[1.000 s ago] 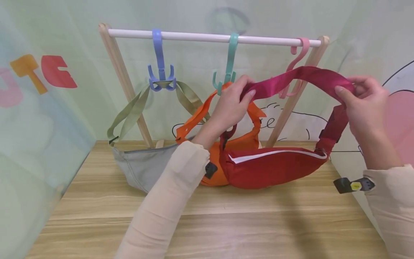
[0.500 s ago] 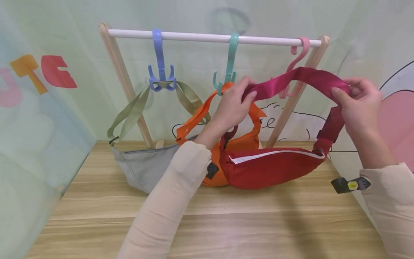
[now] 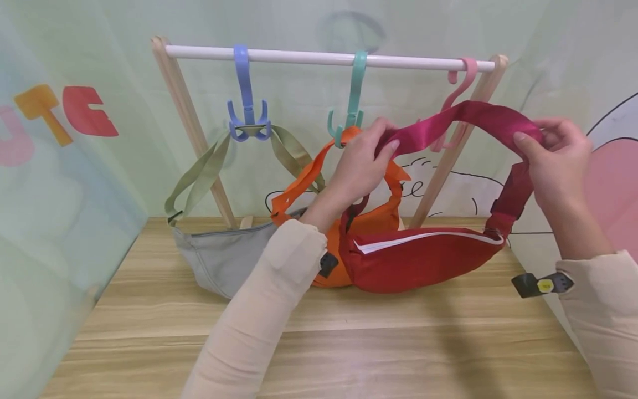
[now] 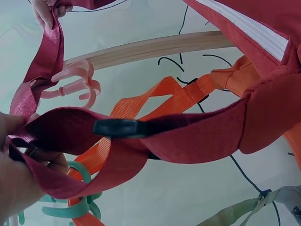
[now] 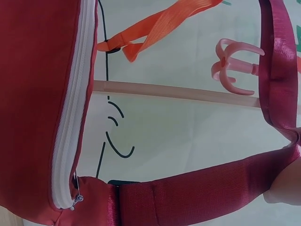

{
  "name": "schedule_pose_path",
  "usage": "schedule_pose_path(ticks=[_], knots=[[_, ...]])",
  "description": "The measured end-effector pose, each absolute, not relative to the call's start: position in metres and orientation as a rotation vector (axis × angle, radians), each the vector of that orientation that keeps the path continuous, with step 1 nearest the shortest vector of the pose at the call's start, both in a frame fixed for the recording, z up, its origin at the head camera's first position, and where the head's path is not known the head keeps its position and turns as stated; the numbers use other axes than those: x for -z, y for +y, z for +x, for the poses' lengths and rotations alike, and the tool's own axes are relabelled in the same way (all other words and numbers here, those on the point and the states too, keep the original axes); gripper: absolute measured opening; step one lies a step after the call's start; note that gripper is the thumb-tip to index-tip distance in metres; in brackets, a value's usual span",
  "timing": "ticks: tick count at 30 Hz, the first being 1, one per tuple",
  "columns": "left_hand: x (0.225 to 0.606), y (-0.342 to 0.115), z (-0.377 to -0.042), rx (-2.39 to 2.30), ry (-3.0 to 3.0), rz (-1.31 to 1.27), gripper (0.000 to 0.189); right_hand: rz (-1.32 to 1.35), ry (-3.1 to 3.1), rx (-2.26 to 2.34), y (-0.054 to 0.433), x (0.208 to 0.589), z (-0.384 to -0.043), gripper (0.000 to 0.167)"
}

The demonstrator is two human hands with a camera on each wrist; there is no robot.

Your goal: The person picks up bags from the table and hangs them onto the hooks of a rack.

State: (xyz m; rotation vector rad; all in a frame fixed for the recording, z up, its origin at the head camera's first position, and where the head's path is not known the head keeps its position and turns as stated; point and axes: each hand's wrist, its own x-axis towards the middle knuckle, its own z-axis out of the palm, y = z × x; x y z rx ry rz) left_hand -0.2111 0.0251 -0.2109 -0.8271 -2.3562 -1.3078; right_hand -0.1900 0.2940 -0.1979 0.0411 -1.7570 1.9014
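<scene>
My left hand and right hand each pinch the dark red strap of a red bag. Between them the strap arches up, overlapping the pink hook in the head view. Below hangs the red bag, its white zipper facing up, low over the table. In the right wrist view the pink hook's prongs stand apart from the strap, with nothing on them. Behind my left forearm is an orange bag, its strap on the green hook.
A white rail on wooden legs carries the hooks. At left, a grey bag hangs by its olive strap from the blue hook. The wooden table lies below, with a printed backdrop around it.
Both hands keep their grip on the strap and have barely moved. The right hand shifted slightly left, then a little back to the right, and the bag swayed with it.
</scene>
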Motion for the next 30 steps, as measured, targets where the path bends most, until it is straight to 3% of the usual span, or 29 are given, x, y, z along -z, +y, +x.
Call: schedule_pose_path(ticks=[30], knots=[[0.21, 0.022, -0.215, 1.278, -2.298, -0.755, 0.026, 0.04, -1.85, -1.875, 0.286, 0.19, -0.199, 0.02]])
